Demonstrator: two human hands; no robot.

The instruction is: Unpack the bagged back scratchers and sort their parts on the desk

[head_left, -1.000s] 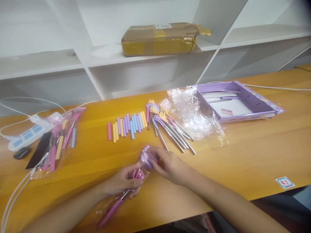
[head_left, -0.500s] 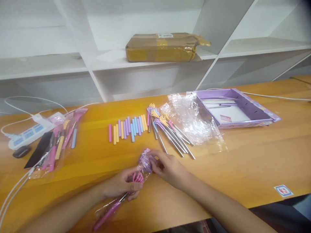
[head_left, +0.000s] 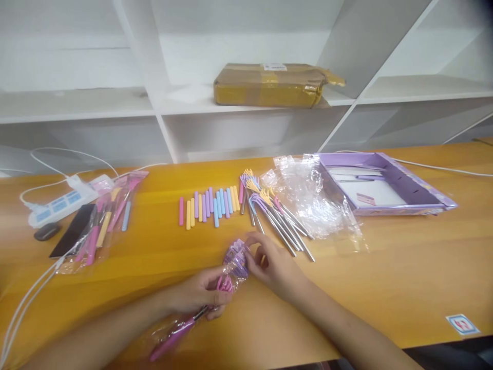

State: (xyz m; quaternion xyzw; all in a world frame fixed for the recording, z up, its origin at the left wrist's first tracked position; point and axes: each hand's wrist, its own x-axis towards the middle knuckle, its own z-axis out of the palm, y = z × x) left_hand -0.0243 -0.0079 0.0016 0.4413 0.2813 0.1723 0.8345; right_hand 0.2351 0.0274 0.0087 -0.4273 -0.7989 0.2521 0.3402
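A pink back scratcher (head_left: 173, 340), inside a clear bag (head_left: 235, 279), is in the left hand (head_left: 206, 292), close to the near edge of the table (head_left: 346, 308). The left hand is closed around it just below the pink claw, with the thumb across the front. The claw shows above the thumb, between the two hands, while a short length of metal rod and the pink handle slant out below the fingers, down and to the left, beneath the left forearm.

Directly above the claw, at the top of the bag, is a purple card (head_left: 235, 257). It lies beyond the left hand and against the fingertips of the right hand (head_left: 275, 264). That right hand is narrow: thumb and forefinger pinch the card's right edge, and the other fingers are curled. The right hand is near the scratcher's claw but apart from its handle.

Farther back on the table, past both hands, lie a row of coloured handles (head_left: 208, 204) and, to their right, a heap of scratchers with bare metal rods (head_left: 281, 223). Several bagged scratchers (head_left: 91, 244) lie well to the left of the left hand.
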